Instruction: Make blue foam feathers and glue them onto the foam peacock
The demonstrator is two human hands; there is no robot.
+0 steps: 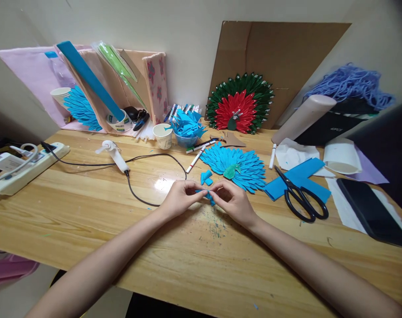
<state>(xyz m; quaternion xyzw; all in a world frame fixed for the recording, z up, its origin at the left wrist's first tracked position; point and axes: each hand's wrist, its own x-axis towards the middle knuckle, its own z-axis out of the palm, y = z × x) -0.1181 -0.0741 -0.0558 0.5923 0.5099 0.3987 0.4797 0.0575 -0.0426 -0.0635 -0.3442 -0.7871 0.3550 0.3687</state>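
Both hands meet over the middle of the wooden table, pinching a small blue paper piece (210, 199) between thumbs and forefingers. My left hand (181, 197) has its fingertips closed at the piece's left end. At the other end, my right hand (237, 201) is closed in a similar pinch. The fingers partly cover the piece. Just beyond them lie a few folded blue scraps (206, 177). Behind my right hand is a fan of layered blue paper feathers (244, 152) with a green bird-shaped piece (232, 171) on it.
Black scissors (302, 194) lie on blue paper strips (287, 183) at the right, near a phone (375, 212). A white glue gun (113, 155) and its black cord rest at the left. Behind stand a paper cup (162, 137), a bowl of blue cutouts (187, 139) and a green-red fan (237, 106).
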